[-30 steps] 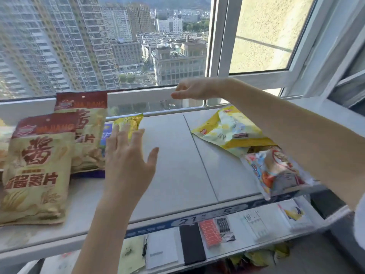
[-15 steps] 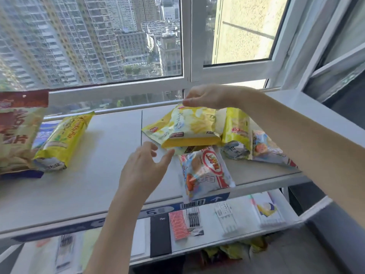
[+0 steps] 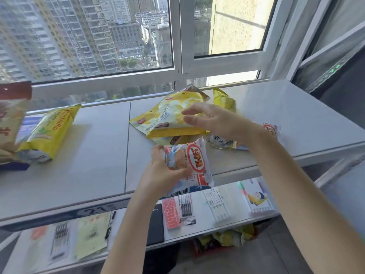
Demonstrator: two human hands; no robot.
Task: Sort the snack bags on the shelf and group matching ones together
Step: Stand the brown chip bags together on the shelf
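Note:
My left hand (image 3: 164,171) grips a small white snack bag with a red ring logo (image 3: 194,161) at the front edge of the grey shelf (image 3: 94,155). My right hand (image 3: 213,119) hovers with spread fingers just above a large yellow chip bag (image 3: 167,117), holding nothing. Under that bag lies a second yellow one (image 3: 173,139). Behind my right wrist sit a narrow yellow bag (image 3: 225,98) and another white bag with a red logo (image 3: 271,130). At the left lie a yellow bag (image 3: 49,131) and tan bags with red tops (image 3: 9,119).
The window frame (image 3: 177,70) runs right behind the shelf. A lower shelf (image 3: 197,210) holds stationery packs, a black notebook and paper items. More snack bags lie on the floor under it (image 3: 227,237). A grey frame stands at the right.
The view has swung right. My left hand reached forward and took hold of the white bag with the red logo. My right hand let go of the yellow bag's top and drew back over it.

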